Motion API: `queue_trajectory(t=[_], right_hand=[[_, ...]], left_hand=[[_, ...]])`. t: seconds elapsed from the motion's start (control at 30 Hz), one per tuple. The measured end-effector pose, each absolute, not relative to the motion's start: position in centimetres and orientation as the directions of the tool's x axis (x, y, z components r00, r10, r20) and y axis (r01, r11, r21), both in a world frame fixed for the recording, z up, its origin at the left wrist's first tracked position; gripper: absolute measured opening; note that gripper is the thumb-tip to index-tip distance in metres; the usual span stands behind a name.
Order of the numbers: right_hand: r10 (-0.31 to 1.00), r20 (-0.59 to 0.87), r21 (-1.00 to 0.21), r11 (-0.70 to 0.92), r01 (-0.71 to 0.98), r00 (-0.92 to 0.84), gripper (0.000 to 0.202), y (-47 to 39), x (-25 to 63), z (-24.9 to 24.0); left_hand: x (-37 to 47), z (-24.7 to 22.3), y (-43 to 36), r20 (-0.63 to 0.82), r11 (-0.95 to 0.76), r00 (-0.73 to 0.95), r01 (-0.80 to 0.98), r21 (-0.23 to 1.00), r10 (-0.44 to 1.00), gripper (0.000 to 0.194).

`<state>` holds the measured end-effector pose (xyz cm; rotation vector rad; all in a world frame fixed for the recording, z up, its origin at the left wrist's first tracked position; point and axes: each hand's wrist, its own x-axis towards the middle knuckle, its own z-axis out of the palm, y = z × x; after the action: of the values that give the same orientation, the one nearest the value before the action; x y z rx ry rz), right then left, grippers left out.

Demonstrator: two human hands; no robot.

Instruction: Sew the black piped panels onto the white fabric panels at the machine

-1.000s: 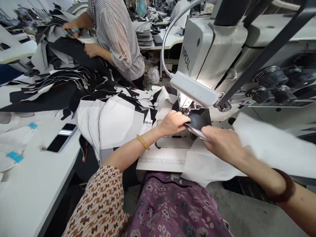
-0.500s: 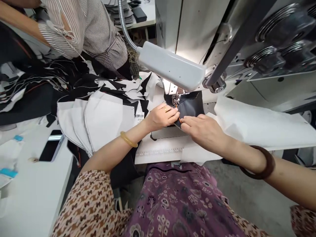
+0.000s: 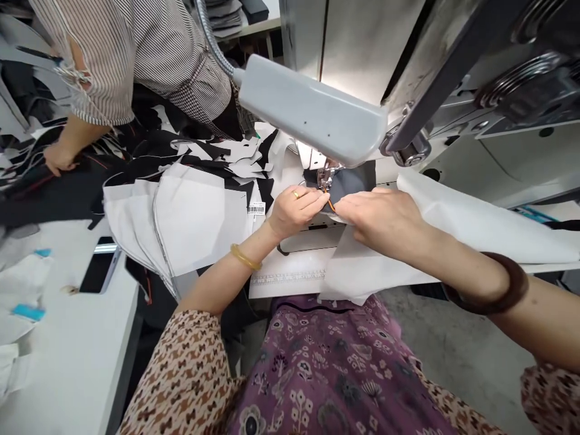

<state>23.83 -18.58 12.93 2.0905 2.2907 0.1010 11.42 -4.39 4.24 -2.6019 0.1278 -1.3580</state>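
A dark fabric piece (image 3: 351, 183) lies under the presser foot (image 3: 325, 177) of a sewing machine, with an orange cord (image 3: 330, 204) along its near edge. My left hand (image 3: 296, 208) is closed at the left of that edge, thumb and fingertips pinching the fabric by the foot. To the right, my right hand (image 3: 380, 216) grips the same edge with fingers bent together, close to the cord. Its fingertips are partly hidden behind the hand. White backing material (image 3: 362, 260) spreads beneath my right wrist.
A grey lamp (image 3: 312, 109) hangs low over the needle. Left of the machine lie stacked white panels (image 3: 190, 211), dark and white scraps (image 3: 244, 157) and a phone (image 3: 98, 266) on a white table (image 3: 67, 362). A co-worker's hand (image 3: 61, 158) touches dark fabric at far left.
My right hand has turned and its fingers have curled in at the fabric edge. My left hand stays near the foot. The co-worker's arm has swung down onto the dark fabric.
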Motion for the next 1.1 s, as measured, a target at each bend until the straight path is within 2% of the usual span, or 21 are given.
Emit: queue_trajectory(t=[0.07, 0.23, 0.4, 0.53, 0.63, 0.73, 0.93, 1.1], right_hand=[[0.998, -0.029, 0.07, 0.056, 0.996, -0.054, 0.014, -18.1, 23.9, 13.5], [0.994, -0.095, 0.068, -0.045, 0.997, 0.052, 0.017, -17.5, 24.0, 14.8], [0.999, -0.048, 0.073, 0.02, 0.997, -0.016, 0.017, -17.9, 22.8, 14.2], [0.991, 0.014, 0.128, 0.128, 0.983, -0.131, 0.023, -19.3, 21.8, 12.1], [0.983, 0.084, 0.144, 0.148, 0.978, -0.161, 0.024, -20.0, 22.0, 10.9], [0.984, 0.097, 0.151, 0.134, 0.979, -0.149, 0.025, -20.0, 22.6, 10.8], [0.99, 0.082, 0.191, 0.097, 0.977, -0.115, 0.024, -18.2, 23.0, 11.5], [0.994, 0.088, 0.178, 0.054, 0.983, -0.07, 0.022, -18.4, 21.9, 11.1]], left_hand=[[11.6, 4.5, -4.2, 0.783, -0.974, 0.596, 0.006, -0.225, -0.178, 0.014], [12.1, 4.9, -3.8, 0.705, -0.964, 0.69, 0.043, -0.262, -0.161, 0.029], [11.9, 5.5, -3.5, 0.676, -0.984, 0.724, -0.024, -0.176, -0.139, 0.024], [11.0, 5.5, -4.0, 0.648, -0.946, 0.702, -0.116, -0.304, -0.294, 0.015], [10.7, 4.5, -4.9, 0.735, -0.933, 0.606, -0.033, -0.359, -0.305, 0.014], [10.9, 3.4, -5.6, 0.815, -0.951, 0.535, 0.067, -0.301, -0.221, 0.013], [11.7, 3.2, -5.1, 0.876, -0.982, 0.477, 0.12, -0.143, -0.07, 0.014], [11.5, 3.7, -3.7, 0.809, -0.983, 0.581, 0.084, -0.162, -0.084, 0.02]])
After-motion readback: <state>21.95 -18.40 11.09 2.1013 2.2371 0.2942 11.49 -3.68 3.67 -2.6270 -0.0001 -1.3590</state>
